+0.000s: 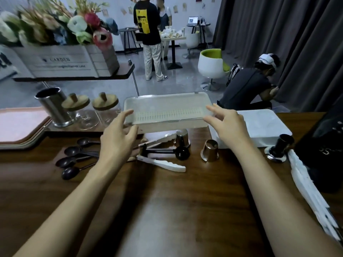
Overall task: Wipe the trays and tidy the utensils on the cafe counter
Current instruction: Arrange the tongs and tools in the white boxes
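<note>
**While my left hand (117,140) and right hand (228,128) sit at either end of the white box (167,112), utensils lie all over**

As far as I can see, both hands are wide open, fingers spread and loose, gripping nothing. The left one is at the box's left end and the right one at its right end. Honestly can't tell if my fingertips touch it or just hover beside it.

The box has a clear lid and sits at the far side of the wooden surface (167,201). Just in front of it, between my hands, are the white tongs (167,165) with a black scoop (182,153) lying across them. Four dark spoons (74,160) are fanned out left of my left wrist. Two small metal cups (210,150) stand near my right hand.

A white tray (259,125) is right of the box, partly behind my right hand. Pink trays (18,123) are stacked at the far left, next to a steel canister (53,106) and two glass jars (76,108) with wooden lids.
</note>
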`<state>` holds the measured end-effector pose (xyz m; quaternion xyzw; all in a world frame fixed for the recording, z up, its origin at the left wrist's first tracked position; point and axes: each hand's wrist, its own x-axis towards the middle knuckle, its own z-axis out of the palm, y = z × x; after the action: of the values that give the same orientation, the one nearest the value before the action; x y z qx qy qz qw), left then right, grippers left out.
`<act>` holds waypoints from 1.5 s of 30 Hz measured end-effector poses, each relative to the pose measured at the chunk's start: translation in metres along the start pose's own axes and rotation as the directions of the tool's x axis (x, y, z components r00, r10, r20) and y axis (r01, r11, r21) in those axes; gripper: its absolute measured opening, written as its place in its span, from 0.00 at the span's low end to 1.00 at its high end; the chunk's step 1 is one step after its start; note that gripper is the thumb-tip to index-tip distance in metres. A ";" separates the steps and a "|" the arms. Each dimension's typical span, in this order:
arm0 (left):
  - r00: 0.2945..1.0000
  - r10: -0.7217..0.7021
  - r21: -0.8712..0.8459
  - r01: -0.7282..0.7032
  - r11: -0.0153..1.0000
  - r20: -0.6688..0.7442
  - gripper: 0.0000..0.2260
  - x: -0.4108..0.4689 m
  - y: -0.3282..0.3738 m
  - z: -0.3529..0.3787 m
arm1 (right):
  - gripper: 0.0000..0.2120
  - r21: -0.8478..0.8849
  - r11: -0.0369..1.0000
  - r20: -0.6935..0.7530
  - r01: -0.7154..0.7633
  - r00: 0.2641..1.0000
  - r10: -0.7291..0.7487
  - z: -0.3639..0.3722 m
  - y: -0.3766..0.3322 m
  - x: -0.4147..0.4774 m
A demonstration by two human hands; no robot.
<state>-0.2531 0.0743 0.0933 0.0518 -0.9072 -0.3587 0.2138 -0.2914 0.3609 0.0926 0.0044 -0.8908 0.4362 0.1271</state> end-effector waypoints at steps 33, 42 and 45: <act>0.930 0.099 -0.411 0.060 0.910 0.355 0.13 -0.211 -0.076 -0.057 | 0.15 -0.136 0.972 -0.166 -0.190 0.972 0.167 -0.044 0.004 -0.289; 0.894 0.213 -0.317 -0.084 0.945 0.395 0.22 -0.189 -0.023 -0.019 | 0.18 -0.001 0.997 -0.240 -0.082 0.967 0.079 -0.088 0.045 -0.236; 0.890 0.195 -0.307 -0.066 0.949 0.412 0.25 -0.190 -0.015 -0.008 | 0.29 0.111 0.987 -0.095 -0.117 0.987 0.127 -0.086 0.066 -0.236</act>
<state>-0.0794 0.1056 0.0217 -0.1230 -0.8721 -0.4723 0.0338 -0.0520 0.4448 0.0376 -0.0656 -0.8577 0.4889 0.1447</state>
